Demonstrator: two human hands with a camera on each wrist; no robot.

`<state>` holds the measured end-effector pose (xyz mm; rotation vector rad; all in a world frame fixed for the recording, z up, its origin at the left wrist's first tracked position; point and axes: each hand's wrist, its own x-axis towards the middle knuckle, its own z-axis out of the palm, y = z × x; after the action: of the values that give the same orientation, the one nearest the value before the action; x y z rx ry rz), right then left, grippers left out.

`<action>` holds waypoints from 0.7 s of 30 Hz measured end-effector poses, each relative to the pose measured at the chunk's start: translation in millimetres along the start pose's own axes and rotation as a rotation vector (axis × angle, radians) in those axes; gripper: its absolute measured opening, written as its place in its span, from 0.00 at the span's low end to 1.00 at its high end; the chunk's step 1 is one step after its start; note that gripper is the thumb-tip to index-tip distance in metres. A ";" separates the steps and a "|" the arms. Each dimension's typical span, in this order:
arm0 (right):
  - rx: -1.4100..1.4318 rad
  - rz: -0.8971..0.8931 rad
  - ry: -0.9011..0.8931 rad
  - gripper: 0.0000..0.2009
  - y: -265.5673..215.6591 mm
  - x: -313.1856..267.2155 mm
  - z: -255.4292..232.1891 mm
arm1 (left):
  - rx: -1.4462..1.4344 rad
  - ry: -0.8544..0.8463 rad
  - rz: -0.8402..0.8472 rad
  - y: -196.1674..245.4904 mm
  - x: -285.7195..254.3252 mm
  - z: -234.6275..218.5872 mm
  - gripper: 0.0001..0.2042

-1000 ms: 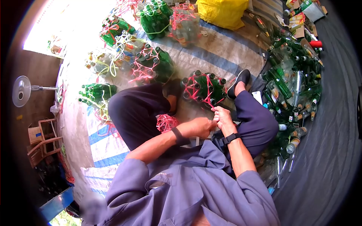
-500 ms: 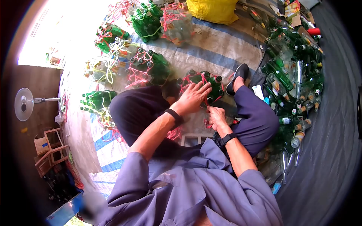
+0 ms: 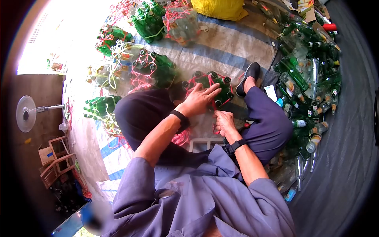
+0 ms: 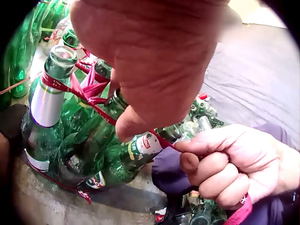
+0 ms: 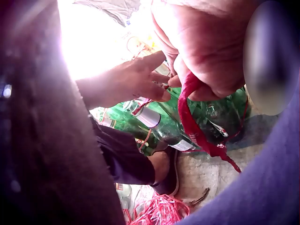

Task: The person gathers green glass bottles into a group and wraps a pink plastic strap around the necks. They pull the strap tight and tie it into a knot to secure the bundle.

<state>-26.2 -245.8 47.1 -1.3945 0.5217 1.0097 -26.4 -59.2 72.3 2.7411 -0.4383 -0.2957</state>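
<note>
Green bottles (image 3: 225,94) stand bundled on the ground between the legs, with red tape around their necks. Over their near side lies the left hand (image 3: 197,99), fingers spread; in the left wrist view its fingertips touch the tape (image 4: 103,113) beside a bottle neck. Close by on the right, the right hand (image 3: 226,123) pinches the tape, which runs taut from the bottles, its fingers curled in the left wrist view. A loose tape end (image 5: 187,117) hangs below the right hand (image 5: 211,47) in the right wrist view. The left palm hides some bottle necks.
More tied bottle bundles (image 3: 148,23) stand ahead and to the left. Loose bottles (image 3: 294,75) are heaped on the right. A yellow sack (image 3: 219,8) is at the top, a fan (image 3: 27,113) at the left. Red tape (image 3: 181,136) lies near the left knee.
The left hand has moved from beside the right hand forward onto the bottle bundle, its fingers spreading. The right hand has shifted slightly and still pinches the tape.
</note>
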 end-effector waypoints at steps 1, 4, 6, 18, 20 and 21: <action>-0.002 -0.007 0.006 0.10 2.2 2.1 -0.2 | -0.006 0.044 -0.001 -0.7 0.3 5.2 0.40; -0.053 -0.113 -0.008 0.10 23.3 19.9 -3.5 | 0.012 0.095 -0.032 2.3 0.3 15.0 0.40; -0.064 -0.139 0.008 0.10 31.9 26.8 -3.2 | 0.014 0.105 -0.043 4.4 1.4 17.7 0.39; -0.074 -0.219 -0.011 0.10 49.0 32.0 -5.1 | -0.026 0.106 -0.088 9.1 7.1 16.5 0.38; -0.026 -0.161 -0.005 0.10 46.1 25.6 -0.7 | -0.030 0.110 -0.089 8.9 7.2 18.0 0.38; -0.061 -0.174 0.024 0.10 47.3 24.6 1.3 | -0.030 0.122 -0.091 8.6 7.5 19.6 0.38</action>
<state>-52.8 -243.7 0.9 -1.4807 0.3821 0.8753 -26.7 -75.3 56.4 2.7357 -0.2748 -0.1559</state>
